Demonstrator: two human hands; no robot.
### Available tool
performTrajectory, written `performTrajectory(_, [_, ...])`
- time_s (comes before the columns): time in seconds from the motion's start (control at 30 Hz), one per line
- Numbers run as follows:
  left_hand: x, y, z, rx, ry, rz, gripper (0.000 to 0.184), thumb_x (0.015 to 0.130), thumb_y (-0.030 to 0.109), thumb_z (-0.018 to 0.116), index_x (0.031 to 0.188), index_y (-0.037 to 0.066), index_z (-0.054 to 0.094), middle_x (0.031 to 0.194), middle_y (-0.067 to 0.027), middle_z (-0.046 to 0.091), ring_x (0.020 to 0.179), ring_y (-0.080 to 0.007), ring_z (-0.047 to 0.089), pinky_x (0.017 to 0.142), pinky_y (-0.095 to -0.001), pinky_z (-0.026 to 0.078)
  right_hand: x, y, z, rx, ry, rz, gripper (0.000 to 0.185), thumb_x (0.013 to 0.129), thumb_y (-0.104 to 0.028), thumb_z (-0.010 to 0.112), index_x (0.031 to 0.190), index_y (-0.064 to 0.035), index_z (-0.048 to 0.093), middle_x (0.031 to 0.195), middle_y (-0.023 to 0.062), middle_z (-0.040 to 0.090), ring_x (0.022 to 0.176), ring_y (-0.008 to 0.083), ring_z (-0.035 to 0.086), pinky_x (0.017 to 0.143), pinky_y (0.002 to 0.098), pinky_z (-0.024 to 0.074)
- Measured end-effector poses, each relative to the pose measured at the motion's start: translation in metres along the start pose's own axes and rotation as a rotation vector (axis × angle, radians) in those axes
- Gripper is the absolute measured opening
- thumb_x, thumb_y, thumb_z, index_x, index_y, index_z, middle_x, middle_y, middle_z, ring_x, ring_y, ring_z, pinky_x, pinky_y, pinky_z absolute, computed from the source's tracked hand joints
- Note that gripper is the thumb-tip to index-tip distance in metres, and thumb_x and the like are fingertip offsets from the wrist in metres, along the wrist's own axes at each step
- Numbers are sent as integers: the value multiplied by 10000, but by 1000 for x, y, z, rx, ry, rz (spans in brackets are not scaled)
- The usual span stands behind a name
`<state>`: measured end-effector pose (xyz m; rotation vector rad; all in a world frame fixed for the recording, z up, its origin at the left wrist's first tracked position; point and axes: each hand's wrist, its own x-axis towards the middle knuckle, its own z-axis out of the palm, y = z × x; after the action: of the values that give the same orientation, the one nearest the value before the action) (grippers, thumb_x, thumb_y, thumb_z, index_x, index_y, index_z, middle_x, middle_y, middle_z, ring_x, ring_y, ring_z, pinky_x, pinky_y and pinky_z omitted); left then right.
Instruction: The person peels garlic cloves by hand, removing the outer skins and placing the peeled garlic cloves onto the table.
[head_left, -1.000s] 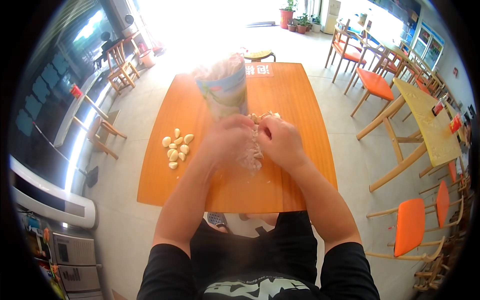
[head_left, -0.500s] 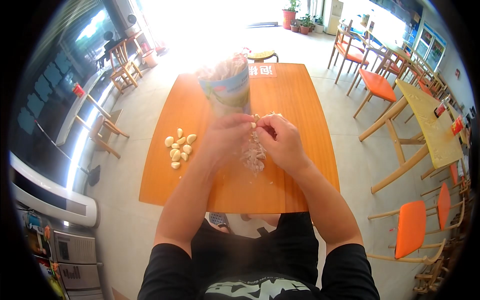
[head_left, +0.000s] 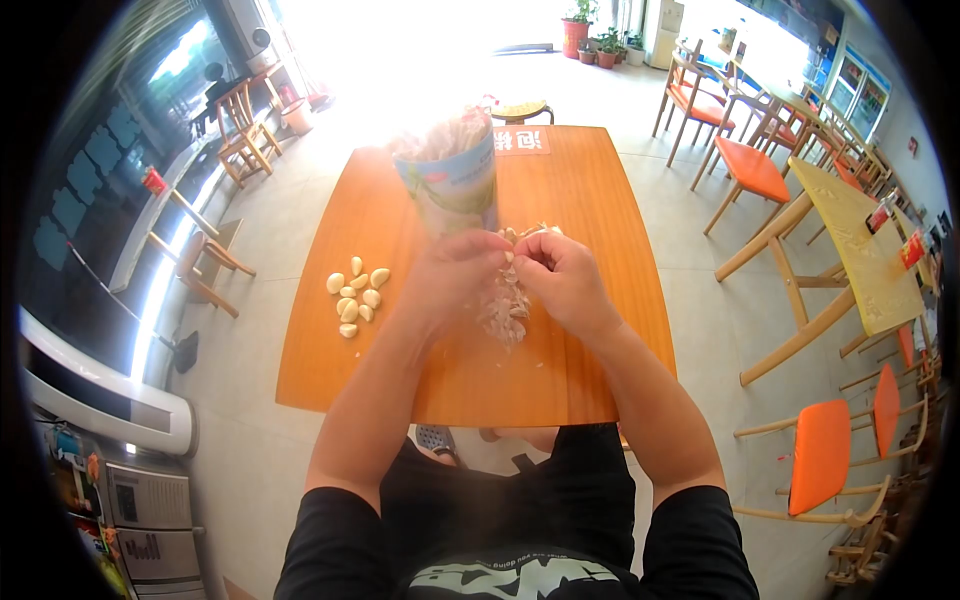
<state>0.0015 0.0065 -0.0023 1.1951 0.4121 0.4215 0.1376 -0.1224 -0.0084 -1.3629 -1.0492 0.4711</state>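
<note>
My left hand (head_left: 462, 264) and my right hand (head_left: 562, 275) meet above the middle of the wooden table (head_left: 590, 370). Their fingertips pinch a small garlic clove (head_left: 509, 257) between them; most of it is covered by fingers. Papery garlic skins (head_left: 507, 318) lie in a loose heap just below my hands. Some unpeeled garlic (head_left: 518, 233) shows partly behind my fingertips. Left of my left forearm sits a group of several pale peeled garlic cloves (head_left: 347, 305). A blue and green container (head_left: 450, 185) stuffed with crumpled plastic stands beyond my left hand.
A red sign with white characters (head_left: 523, 141) lies at the table's far edge, with a stool (head_left: 521, 110) behind it. Orange-seated chairs (head_left: 752, 170) and a yellow-topped table (head_left: 865, 250) stand to the right. A wooden chair (head_left: 245, 130) is at the far left.
My fingertips have closed in around the clove, which shows less than before. The right hand has shifted slightly, and the view has moved a little. The peeled cloves have stayed in place.
</note>
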Motion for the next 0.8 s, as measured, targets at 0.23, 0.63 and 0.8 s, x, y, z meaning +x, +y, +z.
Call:
performTrajectory(0.23, [3, -4, -3, 61, 1, -17, 107, 956, 56, 663, 1058, 72, 692, 950, -7, 673, 806, -106, 611, 703, -256, 508, 0, 3, 0, -53, 11, -26, 98, 857, -69, 629, 859, 29, 641, 727, 48, 608, 657, 96, 551, 602, 284, 474])
performTrajectory(0.63, [2, -3, 1, 17, 21, -7, 121, 956, 53, 660, 1070, 64, 700, 938, -14, 677, 801, -100, 622, 671, -260, 526, 1, 6, 5, -44, 73, -80, 113, 861, -85, 644, 878, 27, 642, 784, 91, 648, 672, 132, 591, 621, 298, 497])
performTrajectory(0.8, [2, -4, 0, 13, 16, 11, 120, 953, 53, 663, 1067, 54, 700, 945, -25, 684, 786, -116, 629, 664, -260, 527, 0, 2, 3, -58, 46, -40, 140, 876, -99, 654, 899, 38, 655, 785, 89, 662, 688, 130, 611, 632, 297, 507])
